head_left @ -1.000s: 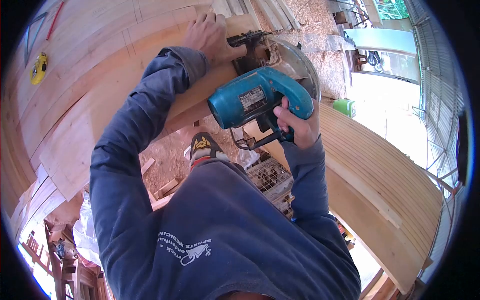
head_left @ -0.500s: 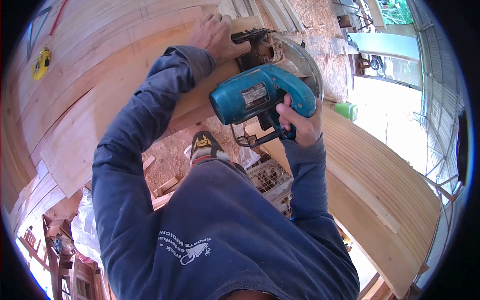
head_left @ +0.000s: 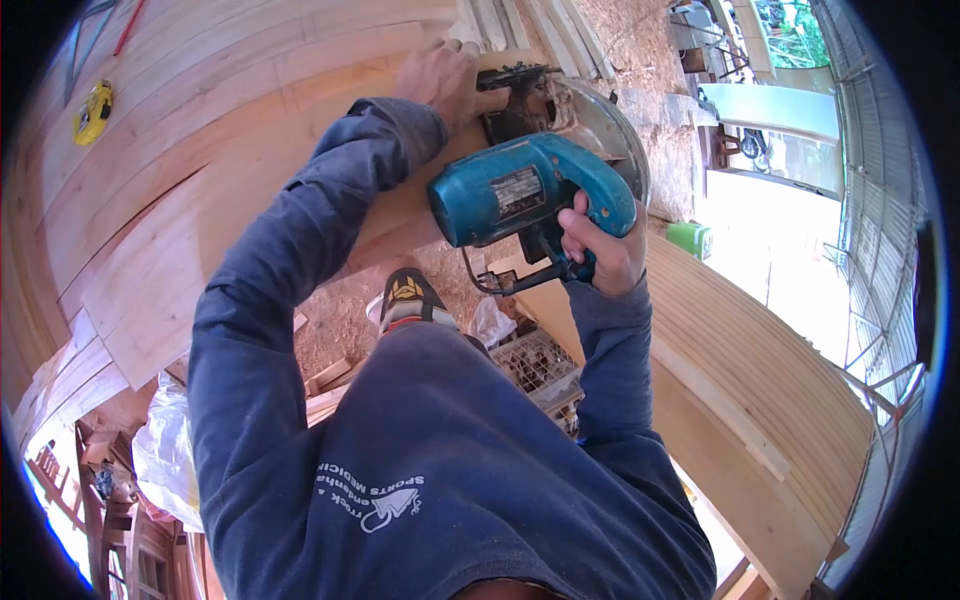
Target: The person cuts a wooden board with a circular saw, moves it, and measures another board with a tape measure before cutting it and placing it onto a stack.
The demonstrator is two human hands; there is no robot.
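A teal circular saw [head_left: 505,190] rests at the end of a wooden board [head_left: 405,215], with its round blade guard [head_left: 610,120] on the far right side. My right hand [head_left: 605,245] is wrapped round the saw's rear handle. Beside the saw's dark base plate [head_left: 515,80], my left hand [head_left: 440,85] grips the board, fingers bent over its far edge and thumb against the base plate. The blade itself is hidden from view. A power cord [head_left: 520,282] hangs by the handle.
A yellow tape measure [head_left: 93,113] lies on the joined planks [head_left: 140,200] at left. Stacked ribbed boards [head_left: 760,340] stand at right. Below are a plastic crate [head_left: 540,368], wood offcuts and my shoe [head_left: 408,295]. A green container [head_left: 690,238] sits farther right.
My left hand has slid a little to the right along the board, its thumb now closer in to the saw. The saw appears slightly farther right, while my right hand keeps its grip.
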